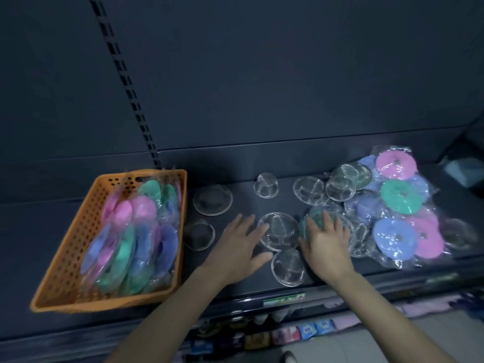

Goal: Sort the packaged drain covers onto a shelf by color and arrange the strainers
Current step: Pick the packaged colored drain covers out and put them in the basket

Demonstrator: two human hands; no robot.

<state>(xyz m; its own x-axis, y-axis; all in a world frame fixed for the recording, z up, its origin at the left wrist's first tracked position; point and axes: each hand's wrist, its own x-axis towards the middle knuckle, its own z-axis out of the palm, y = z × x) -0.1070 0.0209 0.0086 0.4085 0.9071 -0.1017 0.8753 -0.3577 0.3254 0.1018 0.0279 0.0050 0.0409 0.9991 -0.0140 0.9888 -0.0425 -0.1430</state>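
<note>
In the lower middle of the frame the left hand (241, 244) is spread, with fingertips touching a strainer (280, 231) on the shelf (241, 203). The right hand (327, 244), also spread, rests on a green cover (315, 217). More packaged covers lie in a pile (398, 205) at right and in the basket (65, 247) at left.

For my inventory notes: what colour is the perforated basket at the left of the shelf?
The basket is orange; the head view shows it clearly.
</note>
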